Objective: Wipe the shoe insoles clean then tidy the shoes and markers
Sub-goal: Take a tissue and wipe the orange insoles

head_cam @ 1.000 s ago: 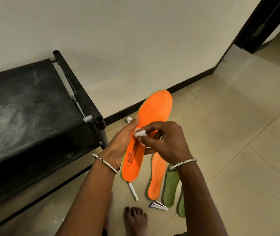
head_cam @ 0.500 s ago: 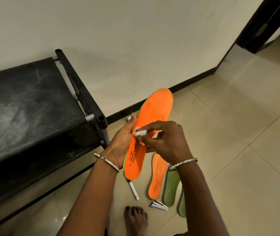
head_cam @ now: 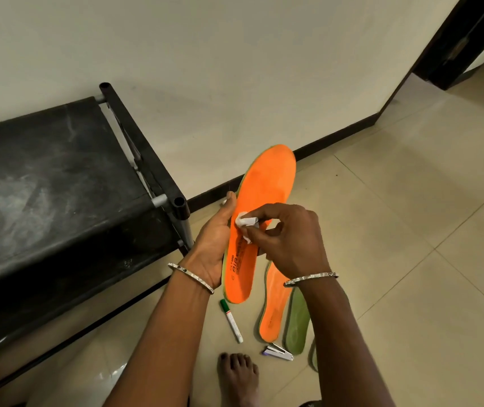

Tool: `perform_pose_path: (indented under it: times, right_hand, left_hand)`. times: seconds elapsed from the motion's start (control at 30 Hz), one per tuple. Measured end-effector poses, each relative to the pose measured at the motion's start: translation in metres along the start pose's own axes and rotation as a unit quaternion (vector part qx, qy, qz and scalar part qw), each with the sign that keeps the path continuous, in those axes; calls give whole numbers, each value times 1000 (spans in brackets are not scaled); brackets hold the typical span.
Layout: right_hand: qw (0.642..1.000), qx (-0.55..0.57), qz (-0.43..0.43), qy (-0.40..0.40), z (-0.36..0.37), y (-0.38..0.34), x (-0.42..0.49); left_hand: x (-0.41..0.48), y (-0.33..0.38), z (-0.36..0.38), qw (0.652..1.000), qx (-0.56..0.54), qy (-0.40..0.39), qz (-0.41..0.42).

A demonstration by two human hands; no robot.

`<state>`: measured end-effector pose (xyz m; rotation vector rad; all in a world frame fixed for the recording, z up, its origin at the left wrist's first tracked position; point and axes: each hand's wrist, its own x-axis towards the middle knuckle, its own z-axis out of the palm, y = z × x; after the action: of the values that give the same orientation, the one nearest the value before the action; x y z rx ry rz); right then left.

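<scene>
Left hand (head_cam: 214, 245) grips orange insole (head_cam: 267, 183) from behind, thumb along its edge. Matte foam, flat, thin green rim, black print near heel. Held in air above floor (head_cam: 411, 259). Long axis: heel at wrist, rounded toe up and away, toward wall.

Right hand (head_cam: 290, 239) pinches crumpled white tissue (head_cam: 245, 223) against insole's middle.

On glossy tiles: second insole (head_cam: 274, 306), orange; green insole (head_cam: 298, 321) just beside it; slim green-capped marker (head_cam: 231, 320).

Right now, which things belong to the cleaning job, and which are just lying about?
Job: held insole, wipe, orange insole and green insole on the floor, marker.
Lying about: stapler-like tool, black rack.
</scene>
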<state>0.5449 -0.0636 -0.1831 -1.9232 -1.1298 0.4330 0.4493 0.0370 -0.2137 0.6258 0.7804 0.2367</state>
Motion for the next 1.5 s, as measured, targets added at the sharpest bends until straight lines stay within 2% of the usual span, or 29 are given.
perform_pose_path:
  times: [0.1,0.13,0.2,0.3,0.43,0.53,0.6,0.67,0.77,0.83,0.9,1.0,1.07,1.1,1.17,1.27,1.33,1.4,1.5]
  right_hand:
    - [977,88,18,-194,-10,-5,-5]
    - [967,95,15,-236,-12,-7,-6]
    - [963,77,-1,-256,-14,-8,-6]
    - [978,51,-21,-200,-9,-6,-5]
    - [1000,-24,-18,-4,6,2,-1]
    - [997,-45,-3,65,8,2,2]
    - [999,-37,-9,35,5,0,1]
    - [998,3,-17,-56,1,-3,-2]
    - [975,87,-4,-207,-9,-8,-5]
    - [967,90,0,-236,-12,-8,-6]
    - [977,74,-4,-199,-9,-5,-5]
    - [998,14,-13,-63,6,-2,-3]
    - [999,-38,-20,5,12,-3,-1]
    - [999,-45,-23,15,13,-4,0]
    - [999,-20,-29,-14,11,-5,-1]
    - [985,68,-8,-159,0,-5,-4]
    - [970,88,12,-226,-8,-4,-6]
    - [977,71,11,-203,-12,-4,-6]
    - [996,81,34,-25,-14,1,-2]
  left_hand:
    - [0,2,-4,1000,-13,16,-2]
    - [1,3,-6,1000,-16,24,-1]
    - [1,4,-8,999,-15,30,3]
    - [1,4,-10,999,-11,40,11]
    - [0,2,-4,1000,0,30,4]
    - [-2,0,3,1000,-5,8,-8]
    - [-1,0,3,1000,-5,10,-9]
    - [-1,2,-1,1000,0,28,-8]
    - [0,5,-6,999,-1,54,-2]
    - [0,5,-6,998,0,58,-4]
    - [0,5,-7,998,2,58,1]
    - [-3,4,-3,998,-10,54,4]
    - [-4,3,-1,999,-7,42,0]
    - [-4,4,0,999,-10,45,0]
    - [-6,6,0,999,-18,49,-4]
    - [-4,6,-4,999,-10,51,-3]
    - [-6,7,-5,999,-13,30,-2]
    - [-8,8,-3,1000,-16,15,-3]
    - [-9,7,-1,1000,15,-9,-15]
